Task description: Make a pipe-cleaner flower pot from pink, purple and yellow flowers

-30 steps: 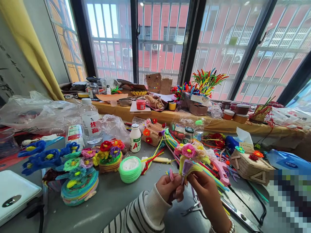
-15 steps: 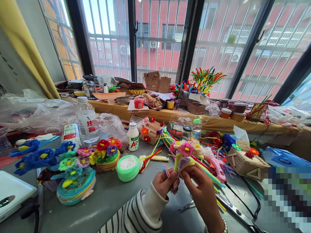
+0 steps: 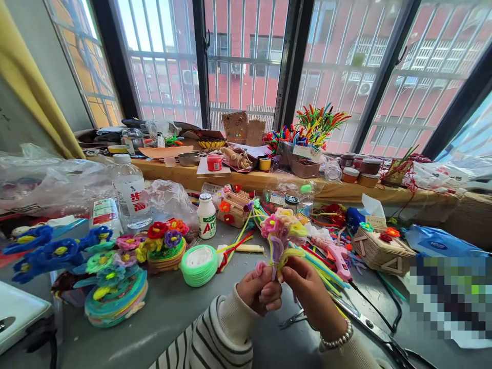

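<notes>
Both my hands meet low in the middle of the view, over a grey table (image 3: 172,312). My left hand (image 3: 258,289), in a striped sleeve, is closed around the stem end of a small bouquet of pipe-cleaner flowers (image 3: 282,230) and a pink pipe cleaner (image 3: 260,266). My right hand (image 3: 307,292), wearing a bead bracelet, pinches the same bouquet's purple and yellow wrapping from the right. The flowers point up and away from me.
Finished pipe-cleaner flowers and coasters (image 3: 115,271) lie at left, with a green tape roll (image 3: 199,264), a water bottle (image 3: 129,192) and a small white bottle (image 3: 206,217). A pink glue gun (image 3: 334,254), woven basket (image 3: 382,249), pliers (image 3: 294,319) and scissors (image 3: 369,328) lie right. The window shelf (image 3: 249,179) is cluttered.
The view has swung slightly right and up, so everything shifts left. My hands stay on the bouquet; the right wrist and bracelet have come into view and the bouquet is turned a little.
</notes>
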